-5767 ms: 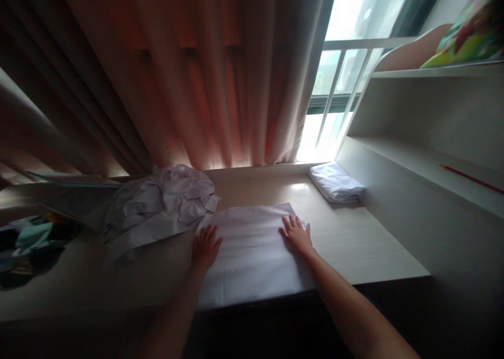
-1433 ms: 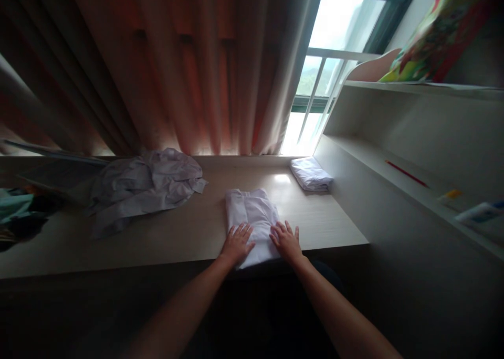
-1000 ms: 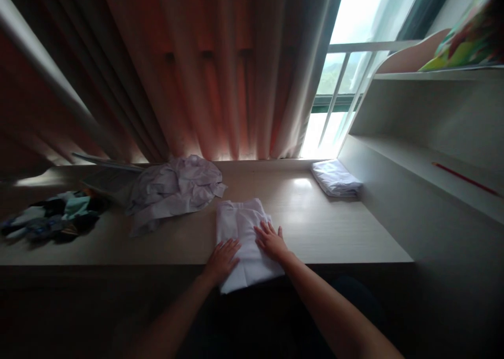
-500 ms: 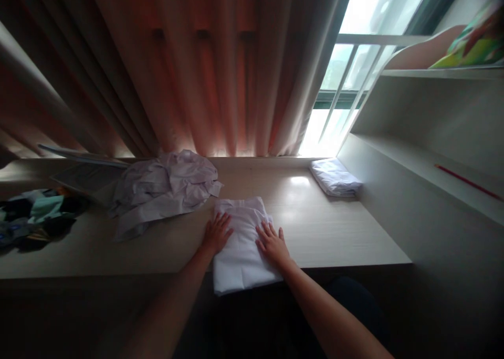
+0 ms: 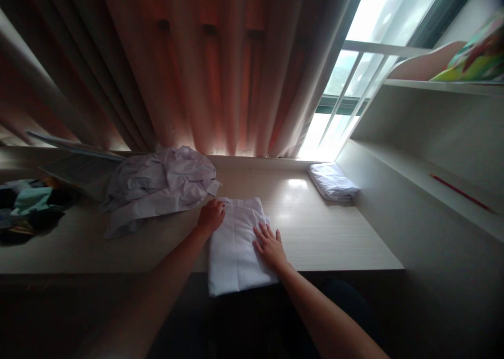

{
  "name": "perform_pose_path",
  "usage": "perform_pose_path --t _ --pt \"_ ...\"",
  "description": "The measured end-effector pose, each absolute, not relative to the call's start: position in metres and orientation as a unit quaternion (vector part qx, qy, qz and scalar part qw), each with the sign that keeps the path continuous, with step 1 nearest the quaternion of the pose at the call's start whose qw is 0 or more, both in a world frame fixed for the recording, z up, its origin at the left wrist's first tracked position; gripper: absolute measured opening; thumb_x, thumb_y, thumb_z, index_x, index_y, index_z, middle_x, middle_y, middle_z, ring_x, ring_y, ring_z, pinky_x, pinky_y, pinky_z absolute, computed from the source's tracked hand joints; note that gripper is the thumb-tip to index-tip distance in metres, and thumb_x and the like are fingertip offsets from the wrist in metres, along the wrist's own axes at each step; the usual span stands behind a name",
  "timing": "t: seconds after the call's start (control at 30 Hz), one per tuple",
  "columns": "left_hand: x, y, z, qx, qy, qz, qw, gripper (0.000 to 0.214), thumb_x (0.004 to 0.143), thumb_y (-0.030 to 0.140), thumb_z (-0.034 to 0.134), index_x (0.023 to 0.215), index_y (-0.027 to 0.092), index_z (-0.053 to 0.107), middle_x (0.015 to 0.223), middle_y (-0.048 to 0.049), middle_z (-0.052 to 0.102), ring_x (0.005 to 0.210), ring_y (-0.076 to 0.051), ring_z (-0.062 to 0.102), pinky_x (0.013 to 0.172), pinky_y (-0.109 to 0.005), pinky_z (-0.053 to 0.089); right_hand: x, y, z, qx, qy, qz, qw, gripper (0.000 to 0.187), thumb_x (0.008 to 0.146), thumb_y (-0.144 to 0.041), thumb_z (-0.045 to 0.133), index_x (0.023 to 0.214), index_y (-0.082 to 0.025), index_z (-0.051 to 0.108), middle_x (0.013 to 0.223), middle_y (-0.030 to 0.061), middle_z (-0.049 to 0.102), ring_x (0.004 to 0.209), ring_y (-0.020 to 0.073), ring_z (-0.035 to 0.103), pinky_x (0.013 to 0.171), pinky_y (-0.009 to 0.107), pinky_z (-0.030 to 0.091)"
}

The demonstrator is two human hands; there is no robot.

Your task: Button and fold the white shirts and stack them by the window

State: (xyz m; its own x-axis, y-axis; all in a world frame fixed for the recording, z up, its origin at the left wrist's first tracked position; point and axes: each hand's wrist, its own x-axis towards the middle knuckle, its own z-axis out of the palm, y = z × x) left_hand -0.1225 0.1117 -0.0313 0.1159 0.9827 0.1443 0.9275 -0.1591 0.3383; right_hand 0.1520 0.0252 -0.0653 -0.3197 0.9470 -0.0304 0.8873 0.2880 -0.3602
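A white garment (image 5: pixel 238 259), folded into a flat rectangle, lies at the desk's front edge, with its near end jutting over the edge. My left hand (image 5: pixel 211 215) is at its far left corner, fingers curled in and closed on the cloth's edge. My right hand (image 5: pixel 271 246) rests flat on the right side of the cloth, fingers spread. Left of the folded garment is a crumpled, pale white garment (image 5: pixel 165 183) in a loose heap. Another folded white cloth (image 5: pixel 333 181) lies at the back right, against the side panel.
The pale wooden desk (image 5: pixel 323 238) ends on the right at a shelf unit (image 5: pixel 394 201) holding a red pencil (image 5: pixel 462 192). At the left are a pile of dark and light small cloths (image 5: pixel 33 209). A curtain (image 5: pixel 220 75) hangs behind.
My left hand has gone from lying flat with fingers spread to curling at the garment's far left corner. My right hand stays flat on the cloth. The view has shifted slightly.
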Motion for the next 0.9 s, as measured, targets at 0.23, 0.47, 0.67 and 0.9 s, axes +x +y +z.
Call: perform_pose_path --t 0.23,0.47,0.67,0.9 --pt "-0.114 0.131 -0.062 0.712 0.693 0.095 0.056 0.061 0.100 0.045 0.036 0.154 0.017 0.033 0.165 -0.0154 0.024 0.154 -0.033 0.013 0.118 -0.058 0.020 0.153 0.026 -0.065 -0.576 -0.796 0.157 0.098 0.055 0.100 -0.047 0.039 0.154 -0.033 0.036 0.166 0.0018 0.021 0.154 0.0282 0.016 0.121 0.059 0.004" --pt "-0.117 0.134 -0.080 0.718 0.691 0.055 0.057 0.066 0.101 0.050 0.021 0.158 0.017 0.025 0.166 -0.0152 0.020 0.155 -0.030 0.009 0.119 -0.061 0.016 0.154 0.029 -0.070 -0.579 -0.797 0.145 0.090 0.056 0.100 -0.048 0.039 0.155 -0.034 0.033 0.166 0.0016 0.020 0.155 0.0277 0.014 0.121 0.059 0.005" --pt "-0.125 0.152 -0.078 0.726 0.677 0.012 0.122 0.070 0.100 0.054 0.026 0.160 0.019 0.020 0.166 -0.0144 0.018 0.155 -0.032 0.008 0.117 -0.067 0.015 0.155 0.029 -0.070 -0.575 -0.799 0.149 0.089 0.056 0.100 -0.048 0.039 0.155 -0.035 0.033 0.167 0.0008 0.019 0.155 0.0276 0.013 0.121 0.060 0.005" --pt "-0.124 0.106 -0.062 0.754 0.648 0.079 0.076 0.066 0.102 0.047 0.028 0.161 0.021 0.013 0.168 -0.0104 0.008 0.155 -0.029 -0.003 0.120 -0.063 0.008 0.156 0.027 -0.068 -0.576 -0.796 0.150 0.104 0.056 0.100 -0.050 0.039 0.153 -0.035 0.036 0.166 0.0012 0.022 0.154 0.0271 0.015 0.121 0.059 0.005"
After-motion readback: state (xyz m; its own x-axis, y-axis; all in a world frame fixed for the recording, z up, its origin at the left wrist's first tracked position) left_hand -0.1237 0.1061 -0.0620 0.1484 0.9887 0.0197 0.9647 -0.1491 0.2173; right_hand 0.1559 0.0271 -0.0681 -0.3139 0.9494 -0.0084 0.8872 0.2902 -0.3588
